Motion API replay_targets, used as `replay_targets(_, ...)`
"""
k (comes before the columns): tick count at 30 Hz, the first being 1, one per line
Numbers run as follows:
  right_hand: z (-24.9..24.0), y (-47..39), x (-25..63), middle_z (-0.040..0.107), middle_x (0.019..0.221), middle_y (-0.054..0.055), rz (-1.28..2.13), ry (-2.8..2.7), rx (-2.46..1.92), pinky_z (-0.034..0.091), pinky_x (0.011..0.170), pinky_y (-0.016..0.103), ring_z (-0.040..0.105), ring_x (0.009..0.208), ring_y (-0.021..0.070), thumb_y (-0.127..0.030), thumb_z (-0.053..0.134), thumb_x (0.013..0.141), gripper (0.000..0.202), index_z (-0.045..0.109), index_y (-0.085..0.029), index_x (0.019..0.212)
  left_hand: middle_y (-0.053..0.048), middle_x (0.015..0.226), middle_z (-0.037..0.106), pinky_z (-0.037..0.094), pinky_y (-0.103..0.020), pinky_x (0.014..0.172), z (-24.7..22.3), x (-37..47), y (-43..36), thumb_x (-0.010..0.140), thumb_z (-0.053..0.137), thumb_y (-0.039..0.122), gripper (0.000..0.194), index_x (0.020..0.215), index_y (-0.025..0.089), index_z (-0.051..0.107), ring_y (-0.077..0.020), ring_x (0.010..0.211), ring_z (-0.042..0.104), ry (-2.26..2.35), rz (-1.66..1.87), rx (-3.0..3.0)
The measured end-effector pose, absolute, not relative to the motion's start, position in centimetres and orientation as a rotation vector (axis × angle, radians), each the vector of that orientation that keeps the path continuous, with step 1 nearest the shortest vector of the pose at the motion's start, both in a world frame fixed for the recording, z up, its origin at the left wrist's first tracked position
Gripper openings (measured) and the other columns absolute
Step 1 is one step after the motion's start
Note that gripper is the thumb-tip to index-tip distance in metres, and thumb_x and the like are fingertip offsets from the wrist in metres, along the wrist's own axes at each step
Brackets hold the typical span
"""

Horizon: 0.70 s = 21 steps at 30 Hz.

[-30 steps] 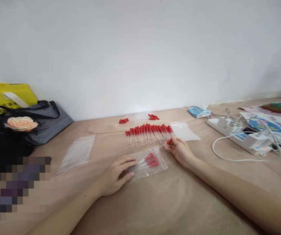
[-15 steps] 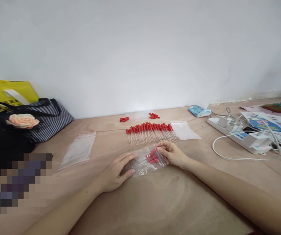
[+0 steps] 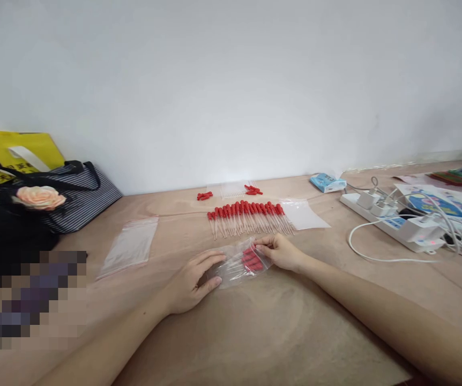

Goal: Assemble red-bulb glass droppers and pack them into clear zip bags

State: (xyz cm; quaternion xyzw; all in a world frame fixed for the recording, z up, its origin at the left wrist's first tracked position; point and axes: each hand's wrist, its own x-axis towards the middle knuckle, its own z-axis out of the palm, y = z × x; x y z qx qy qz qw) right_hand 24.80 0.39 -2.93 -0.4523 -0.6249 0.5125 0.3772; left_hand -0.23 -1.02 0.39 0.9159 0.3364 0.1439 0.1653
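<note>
A clear plastic bag [image 3: 231, 271] lies between my hands, with several red-topped droppers [image 3: 252, 259] inside, their red ends to the right. My left hand [image 3: 198, 279] grips the bag's left end between thumb and fingers. At the bag's upper right edge, the fingers of my right hand [image 3: 277, 252] pinch the plastic. Just behind the bag is a row of droppers [image 3: 247, 217] with red bulbs pointing to the wall. Two small piles of red bulbs, one on the left [image 3: 204, 196] and one on the right [image 3: 253, 190], lie farther back.
Flat clear bags lie on the left [image 3: 130, 246] and right of the row [image 3: 303, 214]. A power strip [image 3: 392, 222] with white cables and a blue tissue pack [image 3: 327, 182] are at the right. Striped [image 3: 86, 198] and yellow bags [image 3: 25, 153] stand at the left.
My right hand has moved slightly left along the bag's edge. The droppers inside now lie more evenly side by side. My left hand has barely moved.
</note>
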Motion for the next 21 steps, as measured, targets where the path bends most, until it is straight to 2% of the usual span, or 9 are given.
replay_targets(3, -2.4, 1.4, 26.3, 0.067, 0.069, 0.003, 1.063, -1.571, -1.339, 0.046, 0.058, 0.026, 0.058, 0.06, 0.0147, -0.037, 0.054, 0.069, 0.026, 0.066, -0.015, 0.078, -0.007, 0.129, 0.043, 0.036, -0.037, 0.097, 0.4, -0.3, -1.0, 0.085, 0.042, 0.03, 0.034, 0.118, 0.021, 0.046, -0.0202, 0.116, 0.042, 0.969, 0.386, 2.606)
replay_targets(6, -1.4, 3.3, 28.6, 0.065, 0.07, 0.003, 0.682, -1.549, -1.481, 0.043, 0.058, 0.025, 0.056, 0.061, 0.0134, -0.031, 0.055, 0.067, 0.018, 0.064, -0.015, 0.071, -0.007, 0.129, 0.042, 0.035, -0.038, 0.097, 0.4, -0.3, -1.1, 0.085, 0.041, 0.029, 0.034, 0.118, 0.022, 0.047, -0.0209, 0.116, 0.042, 0.988, 0.374, 2.598)
replay_targets(8, -0.6, 4.2, 29.9, 0.064, 0.066, 0.003, 0.545, -1.523, -1.556, 0.041, 0.055, 0.024, 0.054, 0.058, 0.0129, -0.03, 0.055, 0.066, 0.017, 0.063, -0.015, 0.066, -0.006, 0.129, 0.043, 0.035, -0.038, 0.097, 0.5, -0.3, -1.1, 0.085, 0.041, 0.03, 0.036, 0.12, 0.022, 0.045, -0.0208, 0.116, 0.042, 1.0, 0.374, 2.586)
replay_targets(11, 0.0, 4.2, 30.0, 0.061, 0.058, 0.001, 0.677, -1.739, -1.445, 0.038, 0.05, 0.022, 0.051, 0.053, 0.0115, -0.03, 0.059, 0.063, 0.015, 0.064, -0.016, 0.063, -0.006, 0.129, 0.044, 0.035, -0.038, 0.097, 0.6, -0.4, -1.2, 0.085, 0.042, 0.032, 0.041, 0.124, 0.023, 0.04, -0.021, 0.117, 0.041, 1.021, 0.391, 2.563)
replay_targets(14, -0.3, 2.9, 28.6, 0.059, 0.056, -0.001, 0.883, -2.023, -1.256, 0.035, 0.046, 0.021, 0.047, 0.05, 0.0097, -0.033, 0.062, 0.062, 0.019, 0.067, -0.017, 0.071, -0.007, 0.129, 0.043, 0.035, -0.038, 0.097, 0.6, -0.5, -1.3, 0.084, 0.043, 0.034, 0.044, 0.126, 0.022, 0.037, -0.0216, 0.116, 0.041, 1.042, 0.392, 2.547)
replay_targets(17, -1.1, 2.1, 27.3, 0.055, 0.054, -0.003, 0.957, -2.049, -1.217, 0.033, 0.044, 0.019, 0.043, 0.047, 0.0079, -0.032, 0.062, 0.064, 0.02, 0.068, -0.018, 0.076, -0.008, 0.129, 0.043, 0.036, -0.039, 0.096, 0.5, -0.6, -1.3, 0.083, 0.046, 0.038, 0.048, 0.126, 0.021, 0.035, -0.0223, 0.116, 0.042, 1.058, 0.377, 2.547)
replay_targets(21, -1.9, 2.1, 26.8, 0.055, 0.053, -0.003, 1.017, -1.983, -1.185, 0.034, 0.045, 0.02, 0.044, 0.047, 0.0078, -0.03, 0.061, 0.066, 0.015, 0.068, -0.018, 0.072, -0.008, 0.129, 0.044, 0.036, -0.038, 0.096, 0.4, -0.6, -1.3, 0.082, 0.047, 0.04, 0.05, 0.127, 0.021, 0.034, -0.0223, 0.115, 0.043, 1.043, 0.377, 2.565)
